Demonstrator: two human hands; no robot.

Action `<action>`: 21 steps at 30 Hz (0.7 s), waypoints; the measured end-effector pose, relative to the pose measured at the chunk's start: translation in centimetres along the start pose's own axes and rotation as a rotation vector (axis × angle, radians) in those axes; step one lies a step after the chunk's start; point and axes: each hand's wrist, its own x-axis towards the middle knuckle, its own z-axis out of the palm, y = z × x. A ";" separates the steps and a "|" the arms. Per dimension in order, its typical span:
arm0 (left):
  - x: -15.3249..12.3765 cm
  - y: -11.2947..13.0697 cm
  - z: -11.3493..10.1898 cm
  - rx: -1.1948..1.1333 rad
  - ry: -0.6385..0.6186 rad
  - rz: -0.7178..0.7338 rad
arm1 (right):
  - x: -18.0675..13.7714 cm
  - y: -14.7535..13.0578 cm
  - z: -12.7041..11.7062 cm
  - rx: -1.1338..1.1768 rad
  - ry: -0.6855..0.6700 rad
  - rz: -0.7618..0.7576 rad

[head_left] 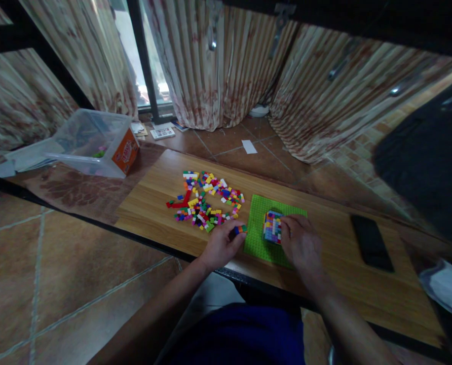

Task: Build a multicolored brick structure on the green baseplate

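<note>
A green baseplate (260,223) lies on the wooden table (336,274) with a small block of many-coloured bricks (272,226) built on it. My right hand (300,243) rests on the plate, its fingers curled against the right side of that block. My left hand (223,242) sits just left of the plate, fingers pinched on a few small bricks (240,229), blue, orange and green. A scattered heap of loose coloured bricks (206,198) lies to the left, just beyond my left hand.
A clear plastic tub (97,142) with an orange label stands at the back left. A black phone (371,242) lies flat on the table to the right. Striped curtains (226,66) hang behind, and papers lie on the tiled floor.
</note>
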 end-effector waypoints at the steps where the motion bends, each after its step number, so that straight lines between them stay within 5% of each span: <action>1: 0.0 0.0 0.0 0.003 0.002 -0.002 | -0.2 0.0 0.0 -0.004 0.005 -0.004; 21: 0.0 -0.2 0.0 -0.015 0.019 -0.021 | -1.2 0.0 0.5 -0.088 -0.019 -0.103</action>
